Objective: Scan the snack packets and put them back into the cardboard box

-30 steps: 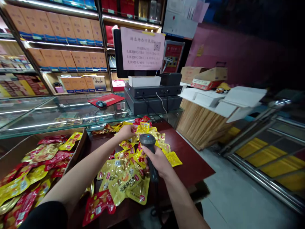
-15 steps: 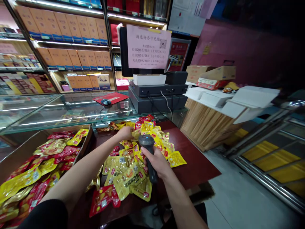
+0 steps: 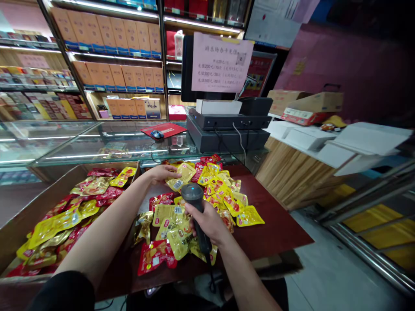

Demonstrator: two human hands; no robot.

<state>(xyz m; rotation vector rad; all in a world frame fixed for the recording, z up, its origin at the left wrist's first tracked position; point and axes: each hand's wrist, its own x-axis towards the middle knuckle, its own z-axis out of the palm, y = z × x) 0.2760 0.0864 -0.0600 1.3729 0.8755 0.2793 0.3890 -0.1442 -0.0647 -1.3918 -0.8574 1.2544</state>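
Observation:
My left hand [image 3: 163,172] pinches the edge of a pale gold snack packet [image 3: 181,176], raised over the heap with a barcode patch showing. In my right hand [image 3: 209,222] is a black barcode scanner [image 3: 193,193], fingers wrapped round its handle and its head close to that packet. Yellow snack packets [image 3: 223,194] spread behind and right of the scanner. Nearer to me, gold packets [image 3: 177,237] lie partly under my right hand. A red packet [image 3: 157,257] rests at the table's front, with a shiny gold packet [image 3: 142,226] beside my left forearm.
At left, a cardboard box [image 3: 48,185] holds many mixed packets. Behind the dark red table [image 3: 275,229] stands a glass counter [image 3: 84,147] with a mouse [image 3: 157,134], a cash drawer [image 3: 227,136] and a monitor bearing a pink sign [image 3: 222,62]. White boxes [image 3: 308,134] sit on a wooden cabinet at right.
My left hand has drawn back from the heap, lifting a gold packet towards the scanner. My right hand still holds the scanner. The view has shifted slightly left.

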